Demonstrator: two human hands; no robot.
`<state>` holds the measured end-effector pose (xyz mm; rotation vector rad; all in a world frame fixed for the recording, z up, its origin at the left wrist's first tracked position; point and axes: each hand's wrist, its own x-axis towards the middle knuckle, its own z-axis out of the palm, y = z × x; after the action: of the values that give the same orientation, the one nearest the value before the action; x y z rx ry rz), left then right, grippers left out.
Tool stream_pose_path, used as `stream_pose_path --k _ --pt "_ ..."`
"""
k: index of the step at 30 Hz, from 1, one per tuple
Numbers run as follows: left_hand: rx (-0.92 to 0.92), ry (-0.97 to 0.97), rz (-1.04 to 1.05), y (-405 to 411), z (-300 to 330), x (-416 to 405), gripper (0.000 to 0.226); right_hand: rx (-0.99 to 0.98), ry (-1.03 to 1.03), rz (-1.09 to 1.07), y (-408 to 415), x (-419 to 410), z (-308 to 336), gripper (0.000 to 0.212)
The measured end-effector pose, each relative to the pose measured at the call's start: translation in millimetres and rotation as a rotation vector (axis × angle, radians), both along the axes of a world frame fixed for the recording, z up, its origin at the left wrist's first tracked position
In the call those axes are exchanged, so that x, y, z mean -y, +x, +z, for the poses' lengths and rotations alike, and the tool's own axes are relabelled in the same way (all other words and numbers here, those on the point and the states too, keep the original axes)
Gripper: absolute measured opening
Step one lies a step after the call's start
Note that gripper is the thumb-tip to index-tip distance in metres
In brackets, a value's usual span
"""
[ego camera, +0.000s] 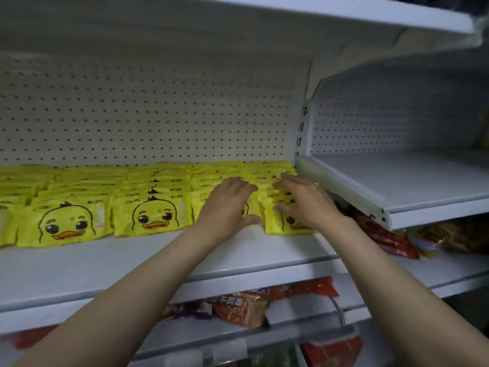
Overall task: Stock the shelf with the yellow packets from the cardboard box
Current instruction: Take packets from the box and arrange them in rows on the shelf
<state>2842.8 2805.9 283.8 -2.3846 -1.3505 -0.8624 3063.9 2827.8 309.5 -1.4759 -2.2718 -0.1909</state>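
Yellow packets (148, 215) stand in leaning rows on the shelf (132, 263); I square up the two rightmost.
Fingers spread flat, my left hand (225, 205) and right hand (299, 200) press these rows back, probably keeping them tidy.

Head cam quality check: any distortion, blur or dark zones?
Head view: wide-angle bending curves the shelf edge; corners fall dark, worst lower right; duck packets evenly lit and sharp, no glare; left hand and right hand slightly soft.
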Motion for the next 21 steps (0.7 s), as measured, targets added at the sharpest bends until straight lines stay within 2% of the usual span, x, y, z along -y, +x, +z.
stream_pose_path --k 5,10,21 --pt "-0.066 -0.092 -0.021 57.8 -13.8 -7.3 0.085 0.019 -0.100 0.015 58.3 -3.1 -15.7 0.072" --pt "-0.122 -0.102 0.060 84.4 -25.0 -10.1 0.090 0.043 -0.143 0.077 81.9 -10.2 -27.7 0.084" --pt "-0.114 -0.093 0.232 99.2 -28.6 -17.0 0.094 -0.021 -0.154 0.179 80.3 -39.0 -37.2 0.084"
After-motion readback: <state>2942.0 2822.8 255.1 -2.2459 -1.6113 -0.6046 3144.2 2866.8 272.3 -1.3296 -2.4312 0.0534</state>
